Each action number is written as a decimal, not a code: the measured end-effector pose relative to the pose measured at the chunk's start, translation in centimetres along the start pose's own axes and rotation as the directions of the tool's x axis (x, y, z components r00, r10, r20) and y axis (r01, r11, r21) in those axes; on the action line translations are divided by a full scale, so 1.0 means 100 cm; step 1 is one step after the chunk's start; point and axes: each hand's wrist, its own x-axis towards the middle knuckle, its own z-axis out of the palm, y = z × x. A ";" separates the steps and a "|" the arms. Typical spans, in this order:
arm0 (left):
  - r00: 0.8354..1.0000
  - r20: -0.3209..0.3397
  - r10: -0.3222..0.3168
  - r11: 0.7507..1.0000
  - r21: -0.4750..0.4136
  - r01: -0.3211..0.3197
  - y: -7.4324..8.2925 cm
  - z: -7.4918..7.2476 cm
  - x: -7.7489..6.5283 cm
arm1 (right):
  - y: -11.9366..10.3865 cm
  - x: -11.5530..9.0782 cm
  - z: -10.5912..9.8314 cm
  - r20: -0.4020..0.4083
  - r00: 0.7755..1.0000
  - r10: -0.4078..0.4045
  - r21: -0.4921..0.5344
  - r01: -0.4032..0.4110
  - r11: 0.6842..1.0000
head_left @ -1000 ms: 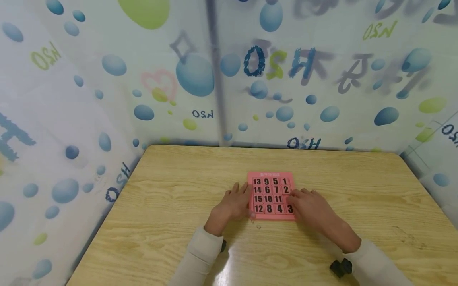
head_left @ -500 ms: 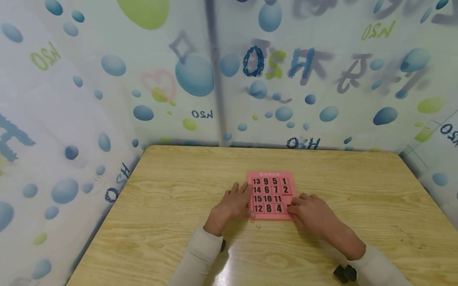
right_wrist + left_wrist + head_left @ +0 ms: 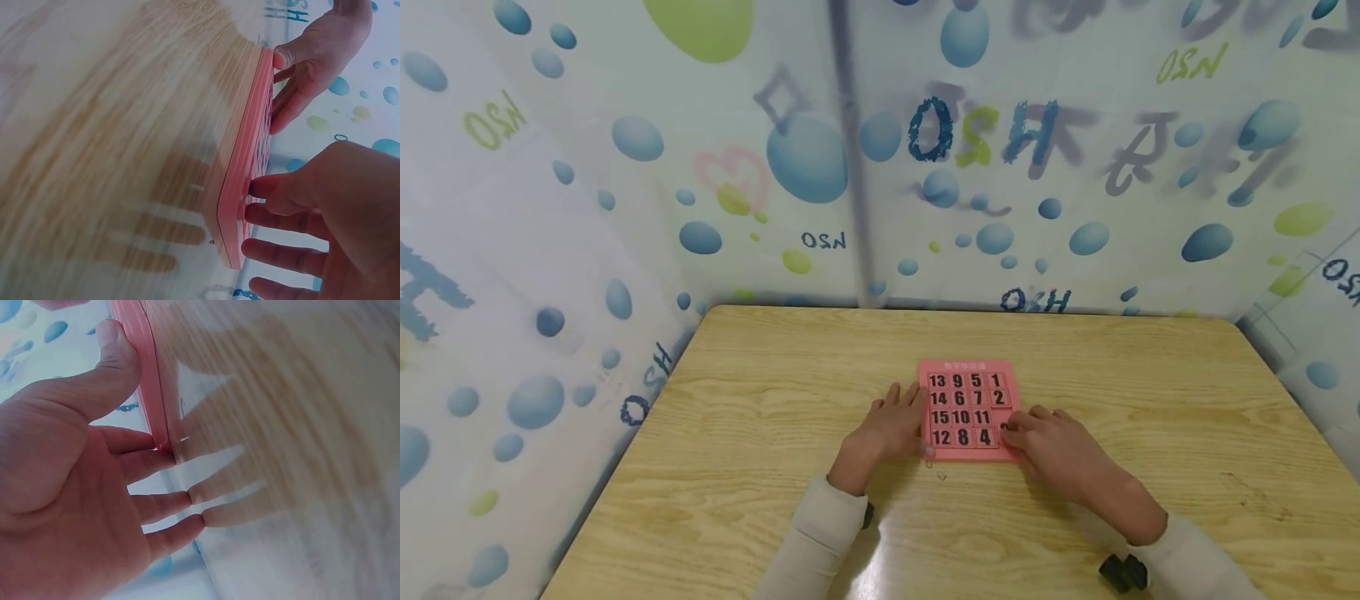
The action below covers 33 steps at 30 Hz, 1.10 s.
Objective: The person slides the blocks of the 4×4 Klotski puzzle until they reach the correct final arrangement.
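Observation:
A pink sliding number puzzle point(image 3: 967, 456) lies flat on the table, its tiles carrying black numbers. My left hand point(image 3: 889, 427) rests at its left side, with fairly straight fingers along the edge and the thumb at the near-left corner. In the left wrist view, the thumb point(image 3: 112, 353) lies against the pink frame and the fingertips touch the tabletop. My right hand point(image 3: 1060, 454) reaches over the right edge; its fingertips touch a tile in the last column, whose number is mostly covered. In the right wrist view, several fingers point(image 3: 284, 253) extend towards the frame.
The puzzle sits on a light wood-grain table point(image 3: 760, 375). A printed curtain point(image 3: 805, 158) with blue and green drops hangs behind and beside it. A dark wrist device point(image 3: 1123, 573) shows below the right sleeve point(image 3: 1195, 550).
My right hand has shifted slightly towards the near-right corner of the puzzle. The partly covered tile under its fingertips has since slid a little away from me. My left hand stays put.

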 end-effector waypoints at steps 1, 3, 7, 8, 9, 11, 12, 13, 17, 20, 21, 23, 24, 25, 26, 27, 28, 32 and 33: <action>1.000 0.000 -0.001 1.000 -0.002 0.001 0.000 0.000 0.000 | 0.000 0.000 0.000 0.001 1.000 0.003 -0.002 -0.003 1.000; 1.000 0.001 -0.002 1.000 -0.005 0.002 0.000 0.000 0.000 | 0.000 0.001 0.001 0.005 1.000 0.011 0.002 -0.011 1.000; 1.000 -0.001 -0.004 1.000 -0.009 0.004 0.000 0.000 -0.001 | 0.001 0.004 0.002 -0.007 1.000 0.023 0.008 -0.023 1.000; 1.000 -0.002 -0.004 1.000 -0.010 0.004 0.000 0.000 -0.001 | 0.002 0.004 0.002 -0.014 1.000 0.021 0.008 -0.021 1.000; 1.000 -0.005 -0.003 1.000 -0.012 0.003 0.000 0.000 -0.001 | 0.002 0.005 0.003 -0.023 1.000 0.019 0.005 -0.019 1.000; 1.000 -0.007 -0.001 1.000 -0.017 0.001 0.000 0.001 -0.001 | 0.003 0.005 0.003 -0.036 0.999 0.013 0.000 -0.013 1.000; 1.000 -0.009 0.000 1.000 -0.020 0.000 0.000 0.001 -0.001 | 0.003 0.006 0.004 -0.042 0.999 0.010 -0.003 -0.011 1.000; 1.000 -0.011 0.001 1.000 -0.023 -0.001 0.000 0.001 -0.001 | 0.004 0.006 0.004 -0.046 0.999 0.008 -0.006 -0.008 1.000; 1.000 -0.010 0.002 0.999 -0.034 -0.002 0.000 0.001 -0.001 | 0.005 0.008 0.005 -0.046 0.999 0.010 -0.008 -0.011 1.000; 1.000 -0.011 0.001 1.000 -0.031 -0.001 -0.001 0.001 -0.001 | 0.005 0.009 0.005 -0.039 0.999 0.018 -0.001 -0.018 1.000; 1.000 -0.013 0.001 1.000 -0.029 -0.002 -0.001 0.001 -0.001 | 0.005 0.009 0.004 -0.037 0.999 0.018 0.001 -0.018 1.000; 1.000 -0.015 0.001 1.000 -0.028 -0.002 -0.001 0.001 0.000 | 0.004 0.010 0.004 -0.035 0.999 0.020 0.006 -0.020 1.000; 1.000 -0.016 0.002 1.000 -0.030 -0.002 -0.002 0.002 0.000 | 0.004 0.010 0.004 -0.036 0.999 0.020 0.008 -0.020 1.000; 1.000 -0.015 0.002 0.999 -0.034 -0.002 -0.002 0.002 0.000 | 0.004 0.010 0.004 -0.037 0.999 0.020 0.011 -0.019 1.000; 1.000 -0.014 0.002 0.999 -0.036 -0.002 -0.002 0.002 0.000 | 0.004 0.010 0.004 -0.041 0.999 0.020 0.014 -0.019 1.000; 1.000 -0.014 0.003 0.999 -0.038 -0.004 -0.002 0.002 0.000 | 0.004 0.010 0.004 -0.048 0.999 0.017 0.017 -0.016 1.000; 1.000 -0.012 0.004 0.999 -0.038 -0.004 -0.002 0.002 0.000 | 0.003 0.009 0.004 -0.056 0.998 0.011 0.022 -0.009 1.000; 1.000 -0.007 0.001 0.999 -0.032 -0.001 -0.002 0.002 0.001 | -0.003 0.010 0.001 -0.076 0.994 -0.074 0.056 0.078 0.995; 1.000 -0.006 0.000 1.000 -0.030 0.000 -0.002 0.001 0.001 | -0.005 0.011 0.001 -0.073 0.993 -0.096 0.072 0.101 0.992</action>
